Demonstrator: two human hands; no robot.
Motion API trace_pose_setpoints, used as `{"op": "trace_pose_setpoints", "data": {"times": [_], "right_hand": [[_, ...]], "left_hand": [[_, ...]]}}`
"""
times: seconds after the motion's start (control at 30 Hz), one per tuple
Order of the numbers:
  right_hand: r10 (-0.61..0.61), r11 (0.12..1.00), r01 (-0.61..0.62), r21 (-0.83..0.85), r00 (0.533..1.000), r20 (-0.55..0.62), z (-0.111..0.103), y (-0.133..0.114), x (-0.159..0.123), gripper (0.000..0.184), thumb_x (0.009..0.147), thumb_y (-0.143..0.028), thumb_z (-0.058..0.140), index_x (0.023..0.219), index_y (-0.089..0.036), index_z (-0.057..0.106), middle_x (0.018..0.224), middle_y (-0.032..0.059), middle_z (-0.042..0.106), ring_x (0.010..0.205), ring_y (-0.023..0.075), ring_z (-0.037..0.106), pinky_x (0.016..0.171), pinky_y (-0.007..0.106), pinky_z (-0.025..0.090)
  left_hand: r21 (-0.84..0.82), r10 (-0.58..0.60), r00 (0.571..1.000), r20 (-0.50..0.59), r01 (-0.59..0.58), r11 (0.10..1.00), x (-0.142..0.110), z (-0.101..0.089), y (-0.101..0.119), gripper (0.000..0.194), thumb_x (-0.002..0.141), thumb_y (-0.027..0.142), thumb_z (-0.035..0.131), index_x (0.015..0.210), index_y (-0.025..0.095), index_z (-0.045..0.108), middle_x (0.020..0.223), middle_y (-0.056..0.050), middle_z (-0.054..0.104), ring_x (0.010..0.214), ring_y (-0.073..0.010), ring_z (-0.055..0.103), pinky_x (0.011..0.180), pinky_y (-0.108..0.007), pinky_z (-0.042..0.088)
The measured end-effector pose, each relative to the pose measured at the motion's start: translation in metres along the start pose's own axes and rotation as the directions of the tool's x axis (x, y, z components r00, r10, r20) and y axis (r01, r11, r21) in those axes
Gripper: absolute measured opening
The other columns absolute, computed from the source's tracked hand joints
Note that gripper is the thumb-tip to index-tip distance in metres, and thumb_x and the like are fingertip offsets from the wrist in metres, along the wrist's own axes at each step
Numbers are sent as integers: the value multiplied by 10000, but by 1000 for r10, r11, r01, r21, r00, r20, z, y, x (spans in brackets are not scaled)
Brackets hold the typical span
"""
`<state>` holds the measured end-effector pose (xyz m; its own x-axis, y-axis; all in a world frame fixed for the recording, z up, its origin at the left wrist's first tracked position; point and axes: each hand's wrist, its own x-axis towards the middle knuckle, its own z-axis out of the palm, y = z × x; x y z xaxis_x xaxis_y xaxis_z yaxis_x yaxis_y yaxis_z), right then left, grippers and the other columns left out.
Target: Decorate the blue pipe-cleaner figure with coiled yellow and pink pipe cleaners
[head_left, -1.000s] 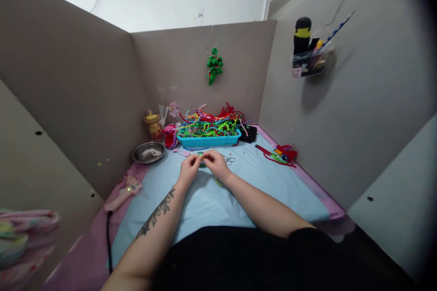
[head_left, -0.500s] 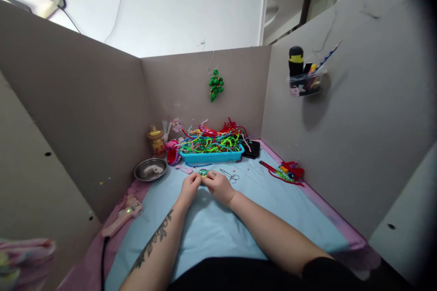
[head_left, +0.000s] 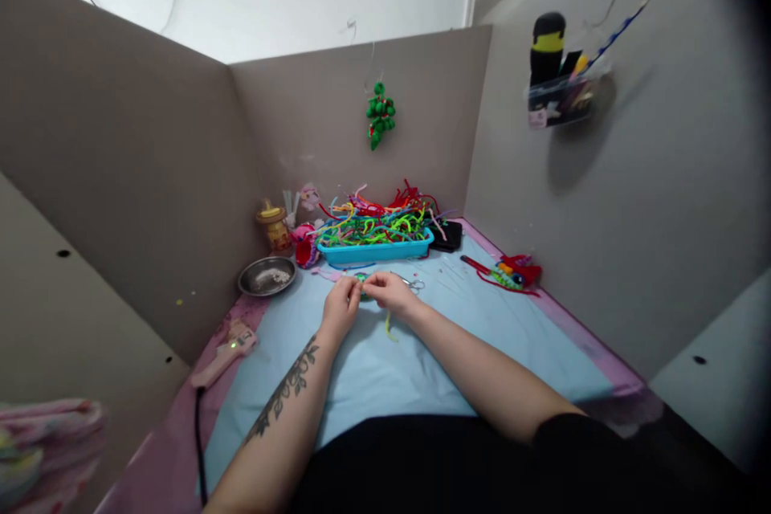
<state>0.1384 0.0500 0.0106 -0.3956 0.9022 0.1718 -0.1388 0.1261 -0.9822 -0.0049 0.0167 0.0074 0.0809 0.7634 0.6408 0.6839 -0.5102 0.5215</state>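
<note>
My left hand (head_left: 342,303) is closed, its fingertips pinched on a small green craft piece (head_left: 362,278) that is mostly hidden by both hands. Right beside it, my right hand (head_left: 391,291) pinches with thumb and forefinger. A yellow-green pipe cleaner (head_left: 390,328) hangs down below my right palm, its upper part hidden by the hand. Both hands are over the blue cloth (head_left: 385,385). Partly behind my right hand lie small scissors (head_left: 415,286).
A blue tray (head_left: 373,254) heaped with coloured pipe cleaners stands at the back. To the left are a metal bowl (head_left: 267,277) with small white bits and a pink glue gun (head_left: 226,353) with a black cord. A red and green pipe-cleaner bundle (head_left: 515,271) lies right. Grey panels surround the table.
The view has tipped downward. My right hand has turned and drawn slightly away from my left, and the yellow-green pipe cleaner now shows hanging beneath it.
</note>
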Motion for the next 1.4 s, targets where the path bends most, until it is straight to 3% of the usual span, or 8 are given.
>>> {"op": "trace_pose_setpoints", "data": {"times": [0.3, 0.43, 0.57, 0.63, 0.87, 1.1, 1.23, 1.4], "right_hand": [[-148, 909, 143, -391, 989, 17, -9, -1, 1, 140, 704, -273, 592, 715, -134, 606, 612, -15, 575, 558, 96, 486, 548, 214, 365], [-332, 593, 289, -751, 938, 99, -5, -7, -8, 83, 757, -194, 545, 764, -165, 622, 758, 25, 624, 727, 148, 544, 658, 240, 382], [-373, 368, 364, -856, 900, 223, -1, -10, -16, 154, 852, -212, 472, 883, -170, 617, 895, 75, 619, 820, 181, 557, 722, 266, 386], [-394, 383, 376, -844, 893, 219, -1, -8, -16, 164, 867, -214, 459, 903, -171, 613, 906, 73, 618, 844, 181, 557, 749, 271, 389], [-404, 670, 358, -650, 911, 86, -7, -5, -7, 120, 795, -204, 543, 824, -160, 651, 836, 26, 660, 802, 148, 579, 734, 250, 419], [-316, 776, 301, -554, 946, 71, -9, -7, -5, 141, 772, -218, 552, 802, -137, 664, 779, 17, 662, 725, 134, 574, 673, 234, 416], [-322, 747, 301, -592, 944, 74, -11, -6, -4, 118, 766, -211, 562, 788, -148, 659, 767, 11, 657, 716, 133, 566, 670, 232, 408], [-402, 549, 395, -737, 897, 182, -14, -5, -5, 106, 777, -175, 558, 818, -172, 655, 799, 20, 630, 767, 141, 555, 701, 232, 388]], "left_hand": [[73, 5, 999, 53, -9, 997, 3, 1, 1, 179, 855, 258, 438, 715, 191, 527, 674, -2, 520, 659, -138, 487, 622, -242, 376], [72, -67, 996, 63, 62, 995, 2, 3, -2, 168, 805, 214, 455, 653, 188, 522, 618, 16, 504, 613, -127, 465, 585, -232, 353], [4, -190, 980, 55, 190, 982, 2, 5, -4, 185, 774, 189, 426, 598, 183, 482, 545, 40, 454, 559, -114, 432, 546, -220, 331], [-8, -208, 977, 40, 208, 978, 2, 5, -3, 182, 777, 196, 423, 604, 182, 478, 545, 42, 447, 558, -112, 427, 546, -219, 328], [-11, -54, 999, -5, 54, 998, 2, 4, 2, 167, 818, 210, 429, 661, 186, 481, 630, 22, 469, 632, -123, 450, 611, -227, 344], [11, -31, 1000, 5, 31, 999, 2, 4, 2, 170, 836, 212, 432, 682, 186, 498, 663, 6, 500, 661, -132, 475, 639, -234, 369], [48, -30, 999, 36, 28, 998, 2, 3, 4, 183, 858, 248, 423, 712, 185, 515, 681, -6, 517, 681, -138, 488, 642, -237, 373], [76, -38, 996, 79, 32, 997, 1, 3, 2, 212, 853, 258, 420, 676, 187, 510, 621, 7, 488, 618, -131, 462, 588, -234, 343]]}}
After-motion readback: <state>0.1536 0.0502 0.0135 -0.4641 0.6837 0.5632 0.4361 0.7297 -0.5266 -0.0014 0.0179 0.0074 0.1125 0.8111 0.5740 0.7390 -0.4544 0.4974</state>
